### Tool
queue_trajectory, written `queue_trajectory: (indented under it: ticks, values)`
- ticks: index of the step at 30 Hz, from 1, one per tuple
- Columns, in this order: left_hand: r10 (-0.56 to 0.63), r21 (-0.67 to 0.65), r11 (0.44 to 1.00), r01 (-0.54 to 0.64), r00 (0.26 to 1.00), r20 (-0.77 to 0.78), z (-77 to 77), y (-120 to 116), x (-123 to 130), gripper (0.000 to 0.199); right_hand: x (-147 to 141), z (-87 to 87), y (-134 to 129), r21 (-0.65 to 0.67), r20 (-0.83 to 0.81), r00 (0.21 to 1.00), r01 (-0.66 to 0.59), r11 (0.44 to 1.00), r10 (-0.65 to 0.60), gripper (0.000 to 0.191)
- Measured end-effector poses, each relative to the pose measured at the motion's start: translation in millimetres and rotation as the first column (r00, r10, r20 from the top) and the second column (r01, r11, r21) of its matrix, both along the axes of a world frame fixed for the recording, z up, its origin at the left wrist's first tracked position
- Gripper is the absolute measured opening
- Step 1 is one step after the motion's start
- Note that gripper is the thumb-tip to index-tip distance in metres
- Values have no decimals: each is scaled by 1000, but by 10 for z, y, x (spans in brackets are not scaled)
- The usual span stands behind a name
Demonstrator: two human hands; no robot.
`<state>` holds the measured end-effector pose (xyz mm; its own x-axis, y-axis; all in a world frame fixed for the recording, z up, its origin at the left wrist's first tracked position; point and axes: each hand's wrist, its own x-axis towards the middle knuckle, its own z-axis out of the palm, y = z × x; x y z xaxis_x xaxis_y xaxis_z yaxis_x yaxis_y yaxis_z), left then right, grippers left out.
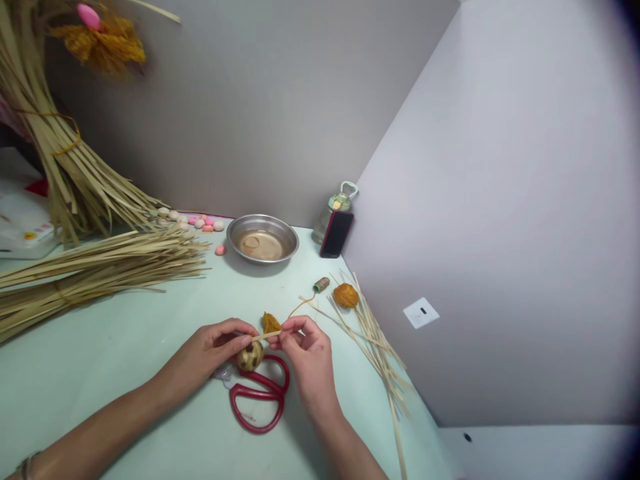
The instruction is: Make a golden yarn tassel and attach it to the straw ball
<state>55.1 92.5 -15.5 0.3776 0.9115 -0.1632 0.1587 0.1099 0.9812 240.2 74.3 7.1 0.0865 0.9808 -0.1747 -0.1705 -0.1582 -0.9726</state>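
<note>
My left hand [225, 341] pinches the left end of a short pale straw strip [266, 335], its fingertips right above a small woven straw ball [250, 357]. The strip's other end is pinched by the fingertips of my right hand [306, 347]. Behind the strip, between both hands, is a mustard-yellow tuft [271, 323]. Red-handled scissors [257, 393] lie on the table below the ball, their blades partly hidden by it and my left hand. A thin yellow thread runs from near my right fingers to a small spool [321, 285].
A metal bowl [263, 260] of water stands at the back, with a bottle [323, 223] and phone [337, 235] to its right. Straw bundles [100, 267] fill the left. Loose strips [380, 347] and an orange-brown ball [345, 295] lie right. Pink and white pieces [200, 223] sit near the wall.
</note>
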Motion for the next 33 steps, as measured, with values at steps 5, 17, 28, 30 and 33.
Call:
queue_trajectory:
  ticks: [5,17,28,30,33]
  values:
    - [5,47,999,-3,999,-48,-17,21,-13,31,-12,-35,-4,21,0,1000,-30,999,30,15]
    - [112,18,994,-111,993,-37,94,68,-133,31,279,194,2,43,159,907,-401,915,390,3]
    - [99,69,993,-97,995,-28,217,62,-166,32,226,280,-17,34,716,629,-463,886,302,15]
    - [101,79,992,-99,994,-29,217,65,-166,31,181,374,-5,55,738,595,-523,851,318,20]
    - [101,81,992,-99,994,-31,216,71,-168,29,97,410,55,76,768,546,-595,800,334,35]
